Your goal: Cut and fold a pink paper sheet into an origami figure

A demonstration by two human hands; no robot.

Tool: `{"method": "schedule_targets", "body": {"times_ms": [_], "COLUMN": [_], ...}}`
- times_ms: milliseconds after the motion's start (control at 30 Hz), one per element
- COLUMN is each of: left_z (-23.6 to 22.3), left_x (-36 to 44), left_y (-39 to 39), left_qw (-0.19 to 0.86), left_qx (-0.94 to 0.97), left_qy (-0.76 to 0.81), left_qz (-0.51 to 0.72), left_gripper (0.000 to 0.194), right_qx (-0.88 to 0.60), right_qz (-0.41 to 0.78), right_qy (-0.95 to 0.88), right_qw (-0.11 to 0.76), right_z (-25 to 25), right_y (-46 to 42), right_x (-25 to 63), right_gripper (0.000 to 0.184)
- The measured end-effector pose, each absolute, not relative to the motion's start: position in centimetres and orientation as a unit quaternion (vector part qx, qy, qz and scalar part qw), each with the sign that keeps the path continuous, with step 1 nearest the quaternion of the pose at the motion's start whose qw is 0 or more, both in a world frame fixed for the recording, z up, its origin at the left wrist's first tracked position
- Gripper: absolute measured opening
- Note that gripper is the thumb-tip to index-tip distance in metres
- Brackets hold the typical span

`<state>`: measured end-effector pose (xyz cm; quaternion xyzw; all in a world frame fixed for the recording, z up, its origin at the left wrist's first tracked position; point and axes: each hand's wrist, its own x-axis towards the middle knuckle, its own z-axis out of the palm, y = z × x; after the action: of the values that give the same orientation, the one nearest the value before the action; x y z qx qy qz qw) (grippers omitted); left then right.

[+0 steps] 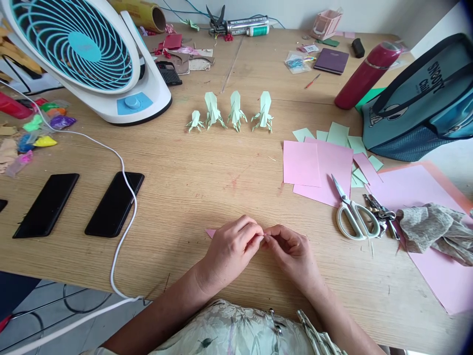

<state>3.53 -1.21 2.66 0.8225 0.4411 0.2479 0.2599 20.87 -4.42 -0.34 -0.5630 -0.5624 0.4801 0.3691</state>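
Both hands meet low over the wooden table near my body. My left hand [231, 246] is closed in a pinch on a small folded piece of pink paper [210, 232], whose pointed end sticks out to the left of the knuckles. My right hand [293, 251] pinches the paper's other end, fingertips touching those of the left. Most of the paper is hidden by the fingers. Several pale green folded-paper figures, one [235, 111] among them, stand in a row farther back on the table.
To the right lie pink sheets [301, 163], green paper pieces [337, 134], white-handled scissors [353, 214], keys [382, 212] and a grey cloth [436, 229]. A red flask [365, 76] stands by a blue bag [417, 113]. Leftward are two phones [114, 204], a white cable [123, 231] and a fan [144, 93].
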Motion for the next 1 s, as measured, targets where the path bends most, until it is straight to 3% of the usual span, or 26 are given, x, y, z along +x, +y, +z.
{"method": "schedule_targets", "body": {"times_ms": [1000], "left_z": [1.7], "left_x": [3.6], "left_y": [-1.4], "left_qw": [0.262], "left_qx": [0.819], "left_qy": [0.444], "left_qz": [0.252], "left_gripper": [0.016], "right_qx": [-0.551], "right_qz": [0.452], "right_qy": [-0.590], "right_qw": [0.380], "right_z": [-0.1], "right_y": [-4.5], "right_x": [20.6], "right_gripper": [0.016]}}
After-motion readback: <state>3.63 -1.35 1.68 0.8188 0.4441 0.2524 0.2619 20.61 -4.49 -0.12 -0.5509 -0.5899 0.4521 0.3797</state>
